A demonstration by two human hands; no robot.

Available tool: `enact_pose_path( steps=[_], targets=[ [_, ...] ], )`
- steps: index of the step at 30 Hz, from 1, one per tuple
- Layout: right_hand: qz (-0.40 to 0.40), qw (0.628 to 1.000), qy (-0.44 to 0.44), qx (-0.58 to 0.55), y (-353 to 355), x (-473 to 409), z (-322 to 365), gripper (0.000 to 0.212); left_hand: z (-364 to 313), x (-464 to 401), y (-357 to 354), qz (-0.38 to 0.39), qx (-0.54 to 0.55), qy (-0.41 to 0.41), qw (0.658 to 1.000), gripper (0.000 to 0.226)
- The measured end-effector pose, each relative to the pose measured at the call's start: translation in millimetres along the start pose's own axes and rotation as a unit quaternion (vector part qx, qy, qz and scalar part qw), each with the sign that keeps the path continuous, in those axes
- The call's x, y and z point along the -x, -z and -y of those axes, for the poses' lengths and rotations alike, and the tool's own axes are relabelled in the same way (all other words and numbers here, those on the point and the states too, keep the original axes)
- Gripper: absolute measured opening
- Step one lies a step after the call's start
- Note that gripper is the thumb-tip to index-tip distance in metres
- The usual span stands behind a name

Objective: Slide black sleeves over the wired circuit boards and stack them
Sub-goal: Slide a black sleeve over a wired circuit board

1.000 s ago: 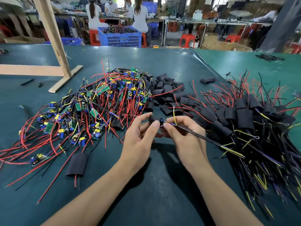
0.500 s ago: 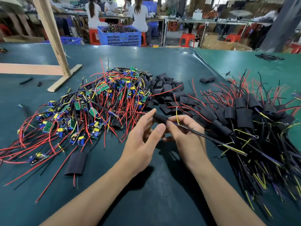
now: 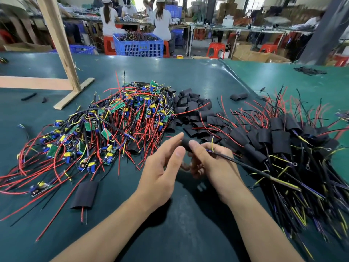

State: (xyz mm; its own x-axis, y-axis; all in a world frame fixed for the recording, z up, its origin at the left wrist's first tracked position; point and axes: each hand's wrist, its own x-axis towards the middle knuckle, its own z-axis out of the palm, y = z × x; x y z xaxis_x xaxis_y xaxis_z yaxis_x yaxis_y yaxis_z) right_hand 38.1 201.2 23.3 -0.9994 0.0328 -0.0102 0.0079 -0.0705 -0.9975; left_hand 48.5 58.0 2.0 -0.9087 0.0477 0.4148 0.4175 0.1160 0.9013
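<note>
My left hand [image 3: 160, 173] pinches the left end of a black sleeve [image 3: 186, 143] between thumb and forefinger. My right hand [image 3: 213, 163] grips the wired circuit board inside that sleeve; its black wire bundle [image 3: 245, 165] trails off to the right. The board itself is hidden by the sleeve and my fingers. A heap of bare boards with red wires [image 3: 120, 118] lies to the left. Loose sleeves [image 3: 192, 108] are piled behind my hands. Sleeved boards [image 3: 279, 140] are stacked on the right.
One sleeved piece [image 3: 84, 194] lies alone at the near left. A wooden frame [image 3: 62, 53] stands at the back left, and a stray sleeve [image 3: 238, 96] lies behind the stack. Beyond the green table [image 3: 188, 233] are a blue crate [image 3: 138, 45] and seated people.
The blue end of the board that showed between my fingertips is now covered by the sleeve. Both hands have stayed in about the same place.
</note>
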Motion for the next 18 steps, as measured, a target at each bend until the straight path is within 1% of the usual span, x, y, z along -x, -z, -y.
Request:
enact_pose_path(
  steps=[2, 4, 5, 7, 9, 10, 12, 16, 18],
  targets=[
    [-0.056, 0.997, 0.045, -0.027, 4.9, -0.9, 8.0, 0.032, 0.4, -0.7, -0.2, -0.030, 0.013, -0.038, 0.999, 0.037],
    [-0.138, 0.985, 0.078, -0.073, 15.1, -4.9, 19.8, 0.030, 1.3, -1.7, 0.9, -0.052, 0.024, -0.036, 0.998, 0.035],
    [-0.175, 0.974, 0.079, -0.121, 22.5, -7.5, 26.2, 0.031, 1.3, -2.2, 1.2, -0.058, 0.023, -0.031, 0.998, 0.034],
    [-0.211, 0.938, 0.052, -0.271, 38.6, -12.1, 36.4, 0.033, 1.4, -2.4, 1.0, -0.055, 0.018, -0.025, 0.998, 0.034],
    [-0.210, 0.885, 0.026, -0.414, 49.1, -15.0, 40.3, 0.037, 1.7, -2.5, 0.9, -0.048, 0.016, -0.017, 0.999, 0.034],
    [-0.200, 0.869, 0.019, -0.451, 52.2, -15.4, 39.6, 0.036, 2.2, -2.7, 1.0, -0.046, 0.016, -0.015, 0.999, 0.034],
    [-0.173, 0.869, 0.007, -0.463, 53.1, -15.3, 35.3, 0.034, 2.9, -3.0, 1.5, -0.048, 0.014, -0.015, 0.999, 0.034],
    [-0.145, 0.878, -0.015, -0.456, 50.6, -12.7, 32.4, 0.040, 1.5, -2.6, 3.3, -0.053, 0.007, -0.016, 0.998, 0.033],
    [-0.150, 0.891, -0.026, -0.428, 51.0, -11.5, 33.3, 0.033, 0.8, -2.1, 4.0, -0.056, -0.003, -0.020, 0.998, 0.033]
  ],
)
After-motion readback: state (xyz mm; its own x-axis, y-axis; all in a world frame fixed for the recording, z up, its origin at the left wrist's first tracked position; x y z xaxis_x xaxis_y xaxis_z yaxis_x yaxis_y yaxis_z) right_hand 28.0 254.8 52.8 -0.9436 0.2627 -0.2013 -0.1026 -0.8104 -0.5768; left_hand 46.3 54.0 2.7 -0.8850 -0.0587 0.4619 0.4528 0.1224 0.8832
